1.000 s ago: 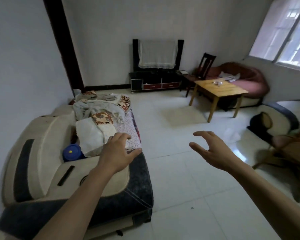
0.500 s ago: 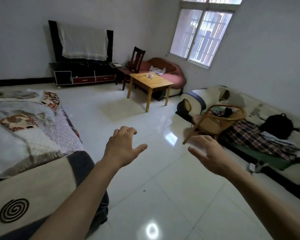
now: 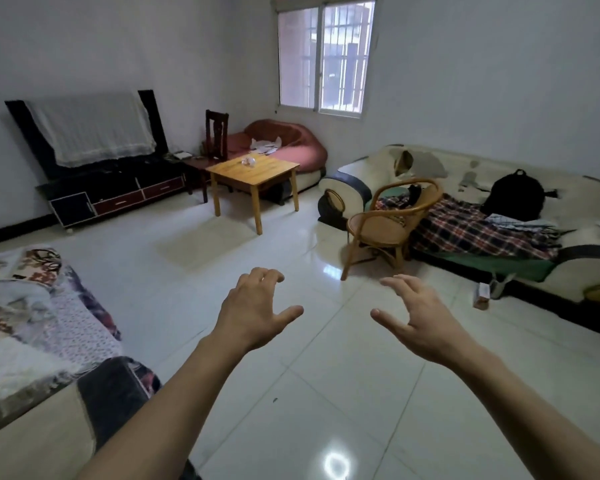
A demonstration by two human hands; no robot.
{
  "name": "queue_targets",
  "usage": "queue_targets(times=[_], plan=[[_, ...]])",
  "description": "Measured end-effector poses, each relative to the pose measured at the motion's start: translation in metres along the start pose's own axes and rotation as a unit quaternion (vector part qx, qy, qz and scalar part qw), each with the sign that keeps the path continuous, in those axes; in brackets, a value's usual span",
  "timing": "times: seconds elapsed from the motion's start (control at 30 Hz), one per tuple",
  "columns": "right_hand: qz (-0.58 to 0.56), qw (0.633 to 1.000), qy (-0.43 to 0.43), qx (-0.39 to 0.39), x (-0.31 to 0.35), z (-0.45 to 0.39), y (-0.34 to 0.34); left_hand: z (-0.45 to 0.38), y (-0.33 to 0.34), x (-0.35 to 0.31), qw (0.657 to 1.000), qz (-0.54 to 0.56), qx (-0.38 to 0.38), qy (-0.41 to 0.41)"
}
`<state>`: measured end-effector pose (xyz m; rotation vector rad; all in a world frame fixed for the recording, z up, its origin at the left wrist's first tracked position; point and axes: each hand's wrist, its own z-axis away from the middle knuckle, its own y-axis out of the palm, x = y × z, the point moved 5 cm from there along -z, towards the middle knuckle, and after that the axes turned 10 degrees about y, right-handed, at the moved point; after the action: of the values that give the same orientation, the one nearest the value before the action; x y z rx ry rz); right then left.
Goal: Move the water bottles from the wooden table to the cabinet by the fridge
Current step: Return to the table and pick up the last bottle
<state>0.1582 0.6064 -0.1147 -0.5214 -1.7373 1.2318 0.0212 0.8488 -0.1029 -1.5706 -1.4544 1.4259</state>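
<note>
1. While both of your hands hang over the tiled floor (image 3: 326, 393), each grip is loose and holds nothing: left hand (image 3: 253, 310) and right hand (image 3: 420, 320) show spread, slightly curled fingers, thumbs turned toward each other, well apart from any object. Judged from this pose, they are held ready for a reach, not working.
2. Beside your left forearm lies a sofa (image 3: 45, 344) heaped with patterned bedding; it plays no part in the task.
3. Farther right, a rattan chair (image 3: 388, 223) stands just in front of a long couch (image 3: 499, 216) carrying a plaid blanket and a black backpack (image 3: 515, 195).
4. Across the open floor stands the wooden desk (image 3: 253, 174), your likely first stop. A small clear item (image 3: 248, 161) rests on its top; it is too small to tell whether it is the water bottles.
5. Beyond the desk: a dark chair, a red seat, a draped television unit (image 3: 94, 157). Neither fridge nor cabinet is in view.
</note>
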Motion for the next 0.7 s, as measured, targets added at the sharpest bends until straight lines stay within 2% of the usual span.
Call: queue_targets(times=[0.13, 0.3, 0.7], plan=[[0.012, 1.0, 0.007, -0.003, -0.029, -0.025, -0.013, -0.026, 0.008, -0.014, 1.0, -0.021, -0.009, 0.001], [0.017, 1.0, 0.002, 0.003, -0.03, -0.06, -0.009, -0.05, 0.02, 0.003, 0.999, -0.039, 0.001, -0.012], [0.044, 0.998, 0.014, 0.031, 0.044, -0.186, 0.027, -0.138, 0.04, 0.129, 1.0, 0.005, -0.005, -0.025]])
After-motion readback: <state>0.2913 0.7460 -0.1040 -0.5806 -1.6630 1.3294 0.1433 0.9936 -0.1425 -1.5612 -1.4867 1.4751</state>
